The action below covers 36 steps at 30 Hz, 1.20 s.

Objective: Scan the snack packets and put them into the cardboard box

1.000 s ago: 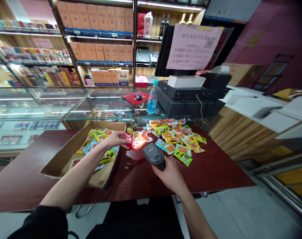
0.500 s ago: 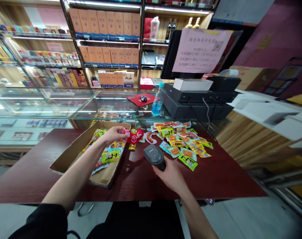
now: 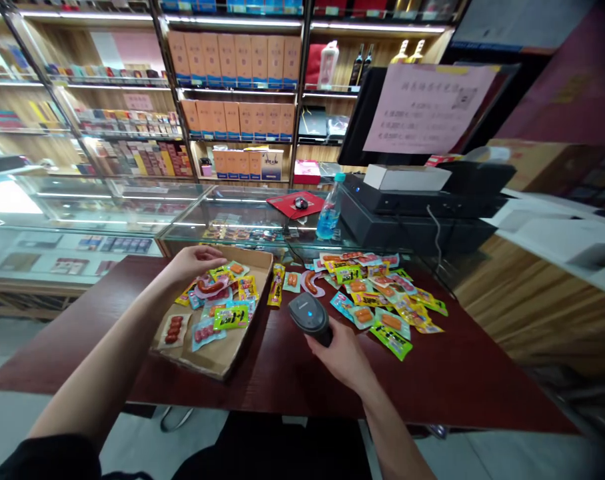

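Note:
My left hand [image 3: 198,260] is over the upper left part of a cardboard tray [image 3: 222,367], its fingers apart and nothing held. Just below it, a curved sausage pack [image 3: 210,287] lies on other small snack packs in the tray. My right hand [image 3: 343,353] is wrapped round the handle of a dark handheld scanner [image 3: 310,315], which shows a small blue light. Right of the scanner spreads a pile of colourful sausage packs [image 3: 377,287]. A yellow pack [image 3: 276,285], a small sausage pack [image 3: 292,281] and another curved pack [image 3: 312,283] lie between tray and pile.
Behind the dark red table [image 3: 267,373] runs a glass counter [image 3: 192,213] with a blue drink bottle [image 3: 329,210], a mouse [image 3: 301,203] on a red mat, and a monitor [image 3: 362,120] over a black cash drawer [image 3: 412,227]. Stocked shelves stand beyond.
My left hand has moved left from beside the tray to over it and let go of the red curved pack. The scanner now shows a blue light. The view has shifted slightly.

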{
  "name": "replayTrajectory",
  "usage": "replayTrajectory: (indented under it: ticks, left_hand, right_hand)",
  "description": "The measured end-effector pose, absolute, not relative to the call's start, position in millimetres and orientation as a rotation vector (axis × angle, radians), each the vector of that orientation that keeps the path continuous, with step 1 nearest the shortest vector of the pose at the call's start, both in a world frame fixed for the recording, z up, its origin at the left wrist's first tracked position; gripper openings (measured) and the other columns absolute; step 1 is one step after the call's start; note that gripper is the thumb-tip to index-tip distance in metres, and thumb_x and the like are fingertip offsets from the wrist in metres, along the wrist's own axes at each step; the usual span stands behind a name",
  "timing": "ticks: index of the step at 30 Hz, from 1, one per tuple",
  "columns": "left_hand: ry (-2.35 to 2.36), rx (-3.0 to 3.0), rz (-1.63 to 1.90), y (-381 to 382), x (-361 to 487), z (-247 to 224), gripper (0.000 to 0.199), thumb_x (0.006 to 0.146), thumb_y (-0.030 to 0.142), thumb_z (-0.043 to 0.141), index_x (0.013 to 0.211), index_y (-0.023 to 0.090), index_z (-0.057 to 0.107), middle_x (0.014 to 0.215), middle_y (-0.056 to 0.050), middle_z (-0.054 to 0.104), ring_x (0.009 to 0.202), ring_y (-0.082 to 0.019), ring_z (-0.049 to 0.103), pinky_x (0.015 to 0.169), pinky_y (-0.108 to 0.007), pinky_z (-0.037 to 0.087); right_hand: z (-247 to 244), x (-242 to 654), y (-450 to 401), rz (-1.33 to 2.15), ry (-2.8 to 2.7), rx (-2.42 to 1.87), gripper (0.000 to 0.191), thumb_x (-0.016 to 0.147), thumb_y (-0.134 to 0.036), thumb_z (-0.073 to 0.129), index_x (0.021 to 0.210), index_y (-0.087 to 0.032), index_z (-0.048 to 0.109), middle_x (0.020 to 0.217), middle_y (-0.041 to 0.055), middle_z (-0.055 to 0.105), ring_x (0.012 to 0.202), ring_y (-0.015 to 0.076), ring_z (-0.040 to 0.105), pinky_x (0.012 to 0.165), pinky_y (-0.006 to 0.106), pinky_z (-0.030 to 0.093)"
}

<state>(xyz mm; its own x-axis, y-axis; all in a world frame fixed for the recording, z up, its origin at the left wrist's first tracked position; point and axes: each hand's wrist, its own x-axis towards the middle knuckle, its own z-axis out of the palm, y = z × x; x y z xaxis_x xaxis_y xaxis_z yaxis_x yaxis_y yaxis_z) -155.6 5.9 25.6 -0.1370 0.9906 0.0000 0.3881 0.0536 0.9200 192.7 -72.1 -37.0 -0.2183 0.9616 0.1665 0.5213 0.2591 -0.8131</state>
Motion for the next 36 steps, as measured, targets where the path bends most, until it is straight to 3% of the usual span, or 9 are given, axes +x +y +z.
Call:
replayTrajectory:
  ticks: [9,19,22,27,31,36]
  left_hand:
    - [1.295,1.737,0.697,54.5,-28.6,-2.6,0.04,0.06,0.049,0.075,0.085,0.018,0.071,0.065,-0.002,0.066,0.055,-0.013,0.057,0.044,-0.019,0.043]
    - [1.237,2.008,0.256,100.9,99.0,-46.9,0.028,0.06,0.038,0.075,0.08,0.019,0.071,0.061,0.0,0.066,0.051,-0.012,0.059,0.048,-0.02,0.041]
    - [1.307,2.152,0.18,108.7,121.8,-62.0,0.03,0.061,0.035,0.075,0.087,0.019,0.072,0.07,-0.001,0.069,0.06,-0.014,0.062,0.056,-0.02,0.043]
    - [1.313,2.372,0.074,116.2,147.5,-83.4,0.054,0.058,0.039,0.078,0.107,0.018,0.069,0.095,-0.007,0.071,0.085,-0.021,0.065,0.07,-0.023,0.046]
    - [1.297,2.418,-0.035,119.5,157.2,-90.5,0.044,0.059,0.034,0.076,0.1,0.019,0.071,0.095,-0.007,0.071,0.087,-0.021,0.064,0.074,-0.023,0.046]
    - [1.284,2.356,0.024,116.4,157.0,-88.9,0.03,0.049,0.031,0.08,0.074,0.018,0.067,0.071,-0.003,0.066,0.073,-0.02,0.062,0.066,-0.023,0.044]
  right_hand:
    - [-40.7,229.9,-84.9,0.667,-1.741,-1.547,0.025,0.075,-0.029,0.061,0.097,-0.019,0.066,0.09,0.0067,0.073,0.085,0.0239,0.067,0.074,0.029,0.048]
    - [-48.7,284.8,-103.8,0.534,-1.572,-1.783,0.029,0.076,-0.034,0.061,0.1,-0.017,0.065,0.092,0.0096,0.072,0.088,0.0265,0.068,0.072,0.03,0.048]
    - [-52.4,293.9,-107.7,0.519,-1.535,-1.82,0.028,0.076,-0.035,0.061,0.098,-0.017,0.065,0.091,0.0095,0.072,0.088,0.027,0.068,0.071,0.03,0.048]
    - [-57.6,302.0,-110.0,0.531,-1.511,-1.825,0.027,0.077,-0.034,0.06,0.098,-0.018,0.064,0.091,0.0084,0.072,0.089,0.0266,0.068,0.071,0.029,0.048]
    - [-61.0,305.4,-110.2,0.5,-1.507,-1.816,0.028,0.077,-0.034,0.06,0.098,-0.018,0.065,0.092,0.0091,0.072,0.089,0.0264,0.068,0.07,0.029,0.048]
    - [-56.3,303.1,-109.3,0.521,-1.508,-1.827,0.027,0.076,-0.035,0.06,0.095,-0.016,0.065,0.087,0.0097,0.072,0.085,0.0266,0.068,0.069,0.029,0.048]
